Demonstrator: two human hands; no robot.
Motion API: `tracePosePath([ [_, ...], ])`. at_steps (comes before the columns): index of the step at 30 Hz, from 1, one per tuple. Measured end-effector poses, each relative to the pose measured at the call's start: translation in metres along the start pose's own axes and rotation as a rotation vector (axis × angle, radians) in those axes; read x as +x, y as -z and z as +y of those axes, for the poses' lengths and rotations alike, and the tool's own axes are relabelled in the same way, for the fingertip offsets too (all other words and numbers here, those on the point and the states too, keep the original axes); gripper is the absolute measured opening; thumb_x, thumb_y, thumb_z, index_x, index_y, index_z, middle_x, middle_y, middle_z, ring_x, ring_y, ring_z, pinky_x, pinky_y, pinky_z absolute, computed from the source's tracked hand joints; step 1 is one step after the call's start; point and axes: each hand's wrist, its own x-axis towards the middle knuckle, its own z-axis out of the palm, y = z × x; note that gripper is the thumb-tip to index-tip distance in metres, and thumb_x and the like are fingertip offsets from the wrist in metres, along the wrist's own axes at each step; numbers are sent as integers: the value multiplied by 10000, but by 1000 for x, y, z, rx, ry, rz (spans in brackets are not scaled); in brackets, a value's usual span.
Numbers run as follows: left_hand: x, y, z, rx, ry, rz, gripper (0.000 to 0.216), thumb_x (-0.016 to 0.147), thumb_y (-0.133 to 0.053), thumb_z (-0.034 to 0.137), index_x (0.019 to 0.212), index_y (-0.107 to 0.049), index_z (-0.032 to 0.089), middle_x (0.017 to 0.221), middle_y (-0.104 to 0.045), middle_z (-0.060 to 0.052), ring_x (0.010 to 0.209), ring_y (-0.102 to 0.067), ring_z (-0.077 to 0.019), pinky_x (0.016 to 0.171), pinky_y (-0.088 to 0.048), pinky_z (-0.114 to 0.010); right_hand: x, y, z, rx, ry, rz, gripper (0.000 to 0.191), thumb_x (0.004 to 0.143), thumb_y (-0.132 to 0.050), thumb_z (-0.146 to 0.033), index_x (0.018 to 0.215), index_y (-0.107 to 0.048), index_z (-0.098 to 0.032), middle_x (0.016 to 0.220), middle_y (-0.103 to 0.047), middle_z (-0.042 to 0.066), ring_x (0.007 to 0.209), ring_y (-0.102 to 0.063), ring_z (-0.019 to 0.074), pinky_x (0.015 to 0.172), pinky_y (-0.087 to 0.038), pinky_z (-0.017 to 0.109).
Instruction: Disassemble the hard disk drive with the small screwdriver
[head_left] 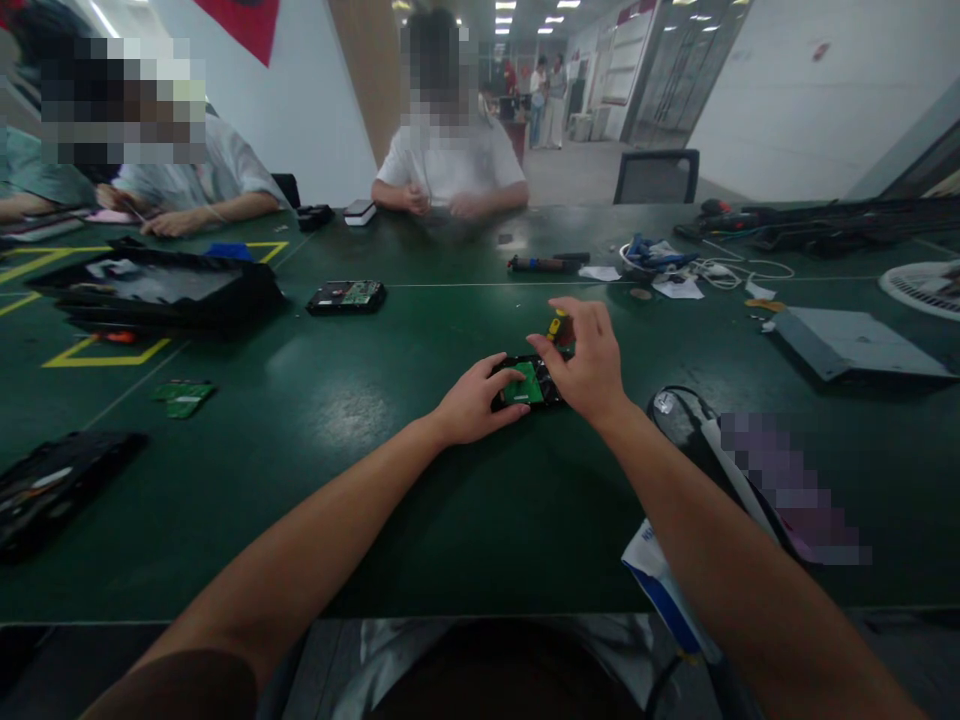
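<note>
A small black-cased electronic device [549, 387] with a green circuit board [528, 384] lies on the table in front of me. My left hand [480, 398] rests over its left end, fingers spread along the board and the near edge. Above the device's right end is my right hand [589, 360], its fingers curled and the thumb pointing left. A short yellow-and-black tool [556, 326], perhaps a screwdriver handle, shows between the right thumb and fingers. Its lower end is hard to make out, and part of the device is hidden under both hands.
Left are a similar device [346, 296], a loose circuit board [184, 397], a black tray [157, 290] and a black panel [60, 485]. Right are a grey metal box [855, 342], a cable-tied pouch [787, 490] and a bowl [637, 262]. People sit opposite.
</note>
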Motion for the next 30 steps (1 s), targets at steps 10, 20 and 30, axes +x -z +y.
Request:
tracePosePath([
  [10, 1, 0, -1, -38, 26, 2, 528, 914, -681, 530, 1353, -597, 249, 1571, -425, -165, 1461, -437, -348, 1158, -433, -552, 0, 0, 4, 2, -19, 33, 484, 957, -628, -431, 1403, -514, -282, 1258, -621, 122, 1092, -640, 299, 925, -588, 509],
  [20, 1, 1, 1, -43, 18, 10, 540, 914, -682, 525, 1355, -598, 224, 1570, -416, -179, 1447, -454, -349, 1158, -442, -530, -2, -4, 4, 48, -8, -19, 557, 1009, -513, -367, 1540, -364, -288, 1346, -611, 130, 1118, -654, 295, 956, -582, 517],
  [30, 1, 2, 2, -47, 21, 10, 530, 910, -692, 513, 1355, -592, 243, 1569, -429, -165, 1460, -442, -351, 1165, -432, -549, 0, 0, -1, -3, 34, -5, 525, 1011, -461, -291, 1532, -395, -298, 1330, -584, 131, 1200, -597, 307, 1022, -550, 544],
])
